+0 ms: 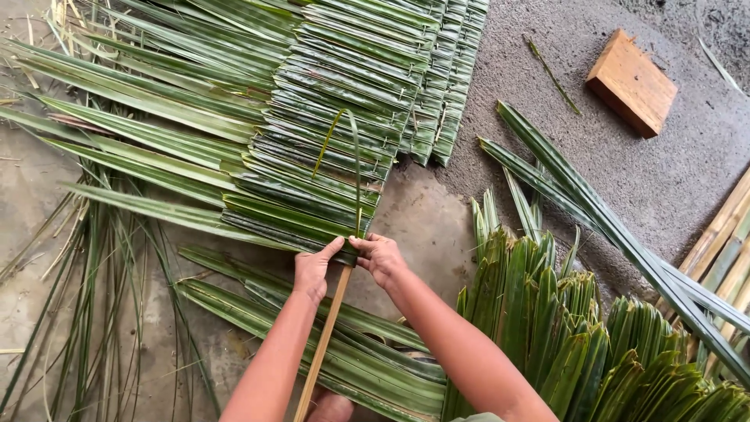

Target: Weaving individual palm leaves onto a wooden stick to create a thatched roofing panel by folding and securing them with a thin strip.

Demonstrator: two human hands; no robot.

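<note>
A panel of folded green palm leaves (328, 148) lies on the ground, stitched along a thin bamboo stick (322, 352) that runs toward me. My left hand (312, 270) pinches the lowest folded leaf against the stick's upper end. My right hand (380, 256) grips the same leaf edge from the right and holds a thin green strip (355, 168) that loops up over the panel. The two hands almost touch at the thumbs.
A stack of folded leaves (562, 336) stands at the lower right. Long loose fronds (594, 207) cross the gravel. A wooden block (631, 82) lies at the upper right, bamboo slats (726, 242) at the right edge, thin leaf ribs (86, 297) at the left.
</note>
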